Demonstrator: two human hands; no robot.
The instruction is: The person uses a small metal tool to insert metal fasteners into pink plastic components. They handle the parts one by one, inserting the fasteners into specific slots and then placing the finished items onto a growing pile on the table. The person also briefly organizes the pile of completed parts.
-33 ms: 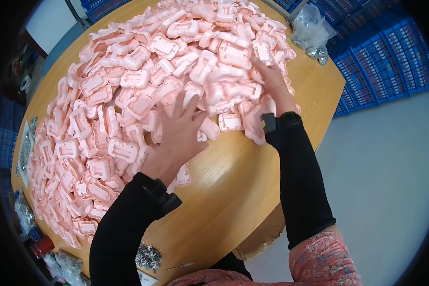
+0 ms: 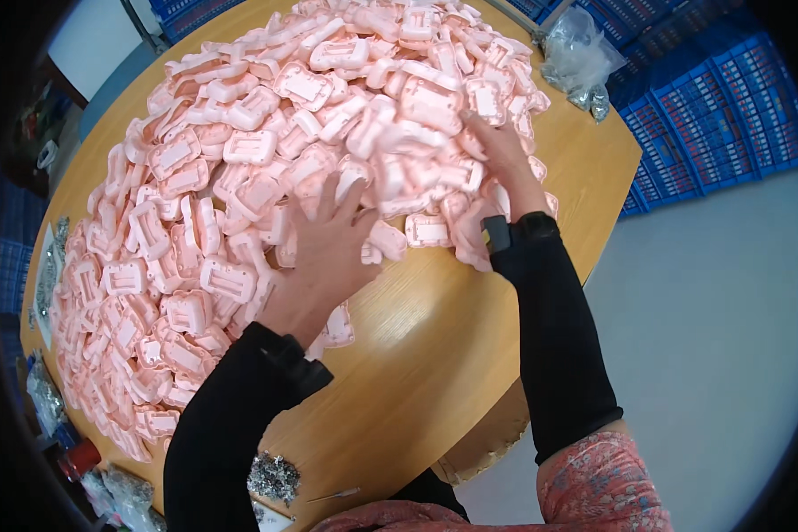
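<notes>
A large heap of pink plastic casings point(image 2: 252, 147), many with rectangular recesses, covers much of a wooden table point(image 2: 399, 337). My left hand point(image 2: 324, 253) rests on the near side of the heap, its fingers spread and pointing away from me, holding nothing. At the heap's right side my right hand point(image 2: 508, 155) reaches in with fingers stretched out against the casings; part of its grip is hidden. Between both hands some casings are blurred. One pink casing point(image 2: 428, 230) lies flat at the near edge of the heap, and another point(image 2: 339, 326) shows beside my left wrist.
Near the table's front edge lie a pile of small metal parts point(image 2: 273, 477) and a thin tool point(image 2: 334, 495). A clear plastic bag point(image 2: 580, 55) sits at the far right edge. Blue bins point(image 2: 718, 115) are stacked beyond it. More bags point(image 2: 124, 492) are at the lower left.
Both hands have shifted very slightly to the left. The casings between them, next to my right hand, have moved a little the same way.
</notes>
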